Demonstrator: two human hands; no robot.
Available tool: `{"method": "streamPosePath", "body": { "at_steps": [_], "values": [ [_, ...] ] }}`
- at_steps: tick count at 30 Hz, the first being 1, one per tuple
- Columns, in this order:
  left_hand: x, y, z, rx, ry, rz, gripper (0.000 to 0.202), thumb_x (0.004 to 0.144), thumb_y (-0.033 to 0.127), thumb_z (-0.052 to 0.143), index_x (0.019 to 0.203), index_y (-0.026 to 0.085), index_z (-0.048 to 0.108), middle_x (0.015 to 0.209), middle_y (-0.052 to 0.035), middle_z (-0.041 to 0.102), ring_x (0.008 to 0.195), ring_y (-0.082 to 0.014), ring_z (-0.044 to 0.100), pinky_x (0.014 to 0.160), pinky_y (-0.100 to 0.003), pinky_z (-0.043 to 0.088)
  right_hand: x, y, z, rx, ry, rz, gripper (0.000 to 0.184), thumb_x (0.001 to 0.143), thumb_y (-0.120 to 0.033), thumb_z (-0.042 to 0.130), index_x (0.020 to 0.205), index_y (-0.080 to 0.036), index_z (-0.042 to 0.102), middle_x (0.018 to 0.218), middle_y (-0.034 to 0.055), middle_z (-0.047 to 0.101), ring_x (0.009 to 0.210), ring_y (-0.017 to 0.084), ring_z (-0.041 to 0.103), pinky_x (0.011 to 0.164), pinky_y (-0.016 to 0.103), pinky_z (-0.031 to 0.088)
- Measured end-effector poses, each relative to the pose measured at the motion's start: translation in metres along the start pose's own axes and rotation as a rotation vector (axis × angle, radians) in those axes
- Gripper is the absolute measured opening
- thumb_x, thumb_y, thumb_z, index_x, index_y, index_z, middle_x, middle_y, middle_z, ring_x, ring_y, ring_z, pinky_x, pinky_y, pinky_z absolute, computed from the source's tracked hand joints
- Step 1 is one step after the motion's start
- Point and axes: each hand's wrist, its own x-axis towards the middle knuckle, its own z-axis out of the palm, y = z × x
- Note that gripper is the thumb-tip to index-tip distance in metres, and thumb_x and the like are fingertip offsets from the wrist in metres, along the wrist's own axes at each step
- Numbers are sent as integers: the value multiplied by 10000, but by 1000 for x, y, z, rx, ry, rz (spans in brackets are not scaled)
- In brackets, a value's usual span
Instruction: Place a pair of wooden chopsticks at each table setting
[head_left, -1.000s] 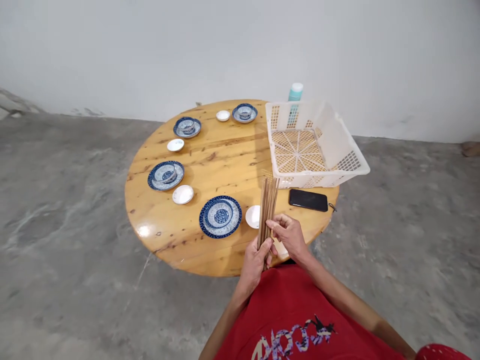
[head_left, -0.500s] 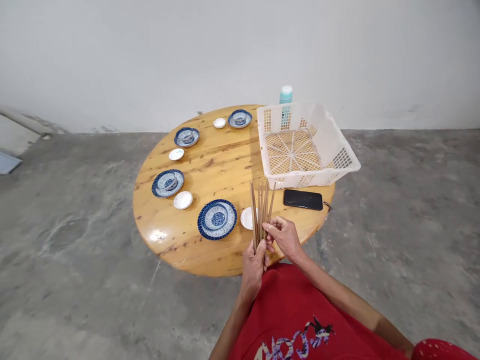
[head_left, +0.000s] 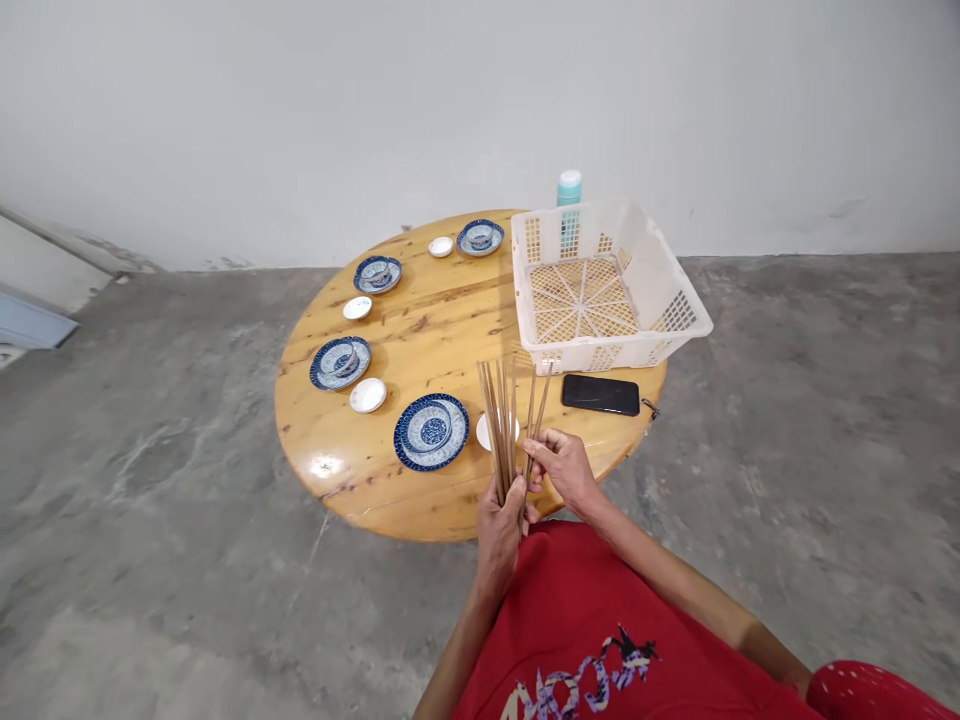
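My left hand [head_left: 501, 520] is wrapped round the lower ends of a bundle of brown chopsticks [head_left: 501, 425], which point up and away from me. My right hand [head_left: 562, 465] pinches two chopsticks [head_left: 537, 415] on the right side of the bundle, and these stand apart from the others. Behind the bundle, partly hidden by it, lies a small white dish [head_left: 484, 432]. Just left of it is a blue-patterned plate [head_left: 401, 455] with a bowl [head_left: 435, 428] on it.
More blue plates with bowls and white dishes [head_left: 367, 395] line the left and far edge of the round wooden table [head_left: 427, 330]. A white plastic basket [head_left: 600, 357] stands at the right, a turquoise bottle [head_left: 569, 188] behind it. A black phone [head_left: 600, 394] lies before the basket.
Most of the chopsticks have tipped left in my left hand. Two at the right are now parted from the bundle by my right fingers. The view has shifted slightly.
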Motion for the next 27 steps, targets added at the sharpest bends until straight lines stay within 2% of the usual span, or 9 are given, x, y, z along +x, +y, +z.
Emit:
{"method": "streamPosePath", "body": {
  "at_steps": [5, 9, 13, 16, 19, 23, 27],
  "values": [
    [-8, 0, 5, 80, -25, 44, 376, 826, 491, 652, 970, 149, 597, 836, -14, 639, 448, -32, 458, 369, -157, 286, -1, 2, -4, 29, -3, 40, 401, 680, -495, 743, 605, -218, 462, 420, -70, 507, 316, 103, 458, 302, 211, 339],
    [-15, -4, 5, 63, -14, 20, 352, 825, 482, 654, 918, 147, 601, 835, -21, 657, 445, -30, 465, 371, -153, 276, -6, 4, -8, 106, -71, 88, 409, 666, -493, 755, 603, -212, 465, 427, -72, 504, 300, 101, 443, 300, 221, 352],
    [-21, -12, 0, 9, 4, -11, 345, 817, 472, 674, 892, 145, 592, 793, -23, 671, 429, -34, 464, 359, -151, 263, -10, 9, -18, 225, -188, 171, 348, 672, -462, 781, 761, -169, 617, 488, -70, 520, 366, 83, 457, 361, 208, 379],
    [-27, -16, -1, -13, 7, -27, 354, 810, 474, 683, 862, 135, 599, 763, -32, 675, 429, -39, 472, 361, -154, 284, -11, 14, -28, 332, -271, 258, 383, 631, -401, 838, 862, -142, 677, 560, -62, 533, 445, 51, 446, 421, 172, 389],
    [-35, -19, 2, -22, 6, -63, 372, 799, 482, 691, 906, 134, 617, 788, -48, 690, 476, -68, 536, 389, -164, 356, -14, 19, -35, 392, -328, 316, 376, 611, -393, 862, 801, -136, 665, 547, -68, 505, 453, 35, 416, 436, 156, 380],
    [-45, -27, 6, -13, 13, -84, 361, 819, 469, 676, 963, 141, 631, 801, -59, 693, 600, -121, 626, 462, -184, 453, -22, 27, -39, 359, -332, 324, 409, 615, -459, 849, 678, -159, 578, 494, -70, 487, 401, 49, 417, 385, 173, 350],
    [-51, -38, 6, -19, 35, -76, 337, 823, 453, 677, 974, 156, 630, 796, -51, 688, 569, -110, 602, 426, -174, 421, -29, 35, -40, 302, -301, 288, 432, 639, -509, 813, 651, -177, 537, 489, -72, 488, 381, 72, 448, 363, 192, 355]
  ]
}}
